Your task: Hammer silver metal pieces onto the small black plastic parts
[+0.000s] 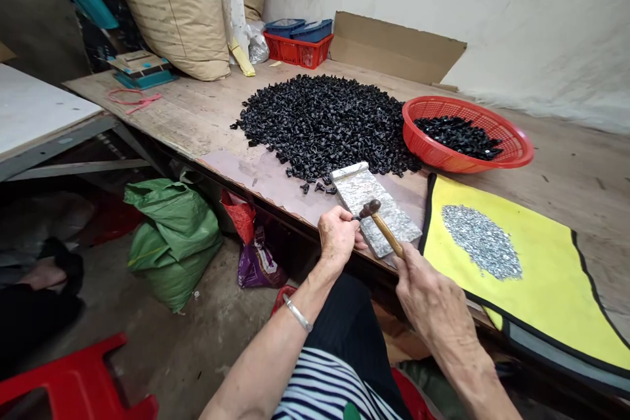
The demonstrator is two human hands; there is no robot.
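My right hand (428,282) is closed round the wooden handle of a small hammer (386,231). Its dark head rests over the near left part of a speckled stone slab (377,200), close to my left fingertips. My left hand (338,235) is pinched at the slab's left edge on a small black part (356,218), mostly hidden by the fingers and hammer head. Beyond the slab lies a big heap of small black plastic parts (325,121). To the right, a pile of tiny silvery metal pieces (482,243) is spread on a yellow cloth (546,262).
A red plastic basket (516,144) holding black parts stands right of the heap. Cardboard (388,46) leans on the wall beside a red crate (300,49). Large paper sacks (172,6) stand at the back left. A green sack (172,236) and red stool (73,374) are on the floor.
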